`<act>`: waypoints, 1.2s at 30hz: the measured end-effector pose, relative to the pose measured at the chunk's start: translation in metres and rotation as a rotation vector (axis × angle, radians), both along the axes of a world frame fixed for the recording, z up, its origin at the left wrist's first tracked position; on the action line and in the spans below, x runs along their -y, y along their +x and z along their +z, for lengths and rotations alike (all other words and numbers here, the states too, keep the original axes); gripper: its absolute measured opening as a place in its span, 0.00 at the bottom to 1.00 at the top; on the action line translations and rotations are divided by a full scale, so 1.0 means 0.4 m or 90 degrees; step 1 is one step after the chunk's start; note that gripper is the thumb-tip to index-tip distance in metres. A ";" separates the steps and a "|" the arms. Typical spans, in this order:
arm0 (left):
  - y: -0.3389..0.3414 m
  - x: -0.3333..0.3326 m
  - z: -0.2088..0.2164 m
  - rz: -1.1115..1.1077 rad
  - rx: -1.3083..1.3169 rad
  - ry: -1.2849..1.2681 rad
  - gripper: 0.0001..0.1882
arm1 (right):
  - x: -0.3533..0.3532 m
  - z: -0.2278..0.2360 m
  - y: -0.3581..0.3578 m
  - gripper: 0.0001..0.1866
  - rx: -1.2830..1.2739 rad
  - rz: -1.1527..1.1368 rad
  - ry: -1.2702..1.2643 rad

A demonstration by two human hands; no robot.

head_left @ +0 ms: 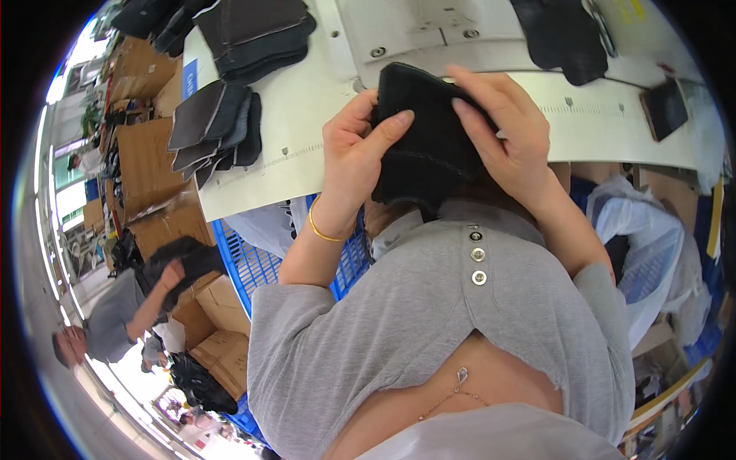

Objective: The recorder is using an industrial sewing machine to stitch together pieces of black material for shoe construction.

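Observation:
A black stitched piece of leather or fabric (425, 142) is held up in front of me at the table's near edge. It has a seam across its lower part. My left hand (356, 146) pinches its left side, thumb on the near face and the other fingers behind. At its right edge, my right hand (506, 130) is closed on the piece, a fingertip lying on the near face; its upper fingertips are slightly blurred. The lower end of the piece hangs over my lap.
Stacks of dark stitched pieces (218, 126) lie on the white table (307, 165) at left. Another dark piece (560, 38) and a phone-like dark slab (664, 110) are to the right. Below stand a blue basket (238, 261) and plastic bags (640, 238). Cardboard boxes (149, 165) and a person (115, 322) are at left.

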State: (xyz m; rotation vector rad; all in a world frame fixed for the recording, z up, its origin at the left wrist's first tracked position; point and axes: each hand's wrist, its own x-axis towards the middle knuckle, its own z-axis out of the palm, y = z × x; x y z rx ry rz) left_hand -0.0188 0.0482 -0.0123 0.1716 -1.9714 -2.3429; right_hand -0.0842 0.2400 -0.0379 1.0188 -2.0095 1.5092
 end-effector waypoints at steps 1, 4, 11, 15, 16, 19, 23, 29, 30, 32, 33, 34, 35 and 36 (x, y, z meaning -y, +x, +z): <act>0.004 0.016 0.014 0.008 -0.011 -0.042 0.13 | 0.014 0.007 0.003 0.23 0.058 -0.008 -0.041; 0.018 0.101 0.125 0.153 -0.134 -0.239 0.09 | -0.003 -0.003 0.011 0.20 0.209 -0.039 -0.073; 0.031 0.431 0.319 0.479 -0.534 -1.033 0.18 | 0.021 -0.010 0.035 0.16 0.282 0.047 -0.055; 0.060 0.620 0.030 0.245 -0.169 -0.952 0.19 | 0.026 0.003 0.032 0.15 0.214 0.044 0.012; 0.055 0.620 0.013 0.168 -0.191 -0.988 0.21 | 0.005 0.006 0.015 0.15 0.209 0.047 0.011; 0.044 0.638 0.055 0.165 -0.101 -0.761 0.20 | -0.099 0.024 -0.090 0.16 -0.043 -0.237 0.223; -0.128 0.545 0.195 0.315 -0.199 -0.855 0.17 | -0.248 0.003 -0.323 0.27 -0.090 -0.479 0.364; -0.398 0.451 0.021 0.300 -0.050 -1.079 0.33 | -0.201 -0.009 -0.419 0.37 -0.017 -0.528 0.526; -0.410 0.446 0.007 0.305 -0.076 -1.064 0.31 | -0.197 -0.022 -0.417 0.33 -0.027 -0.538 0.514; -0.417 0.423 -0.003 0.304 -0.038 -1.028 0.32 | -0.178 -0.017 -0.391 0.27 -0.160 -0.528 0.495; -0.415 0.402 0.007 0.357 -0.065 -1.017 0.32 | -0.178 -0.020 -0.382 0.24 -0.169 -0.528 0.495; -0.409 0.386 0.021 0.413 -0.091 -1.006 0.33 | -0.171 -0.021 -0.379 0.22 -0.180 -0.525 0.491; -0.404 0.383 0.028 0.446 -0.075 -0.969 0.35 | -0.156 -0.015 -0.374 0.20 -0.195 -0.521 0.480; -0.399 0.393 0.024 0.424 0.029 -0.898 0.36 | -0.154 -0.015 -0.371 0.19 -0.168 -0.515 0.479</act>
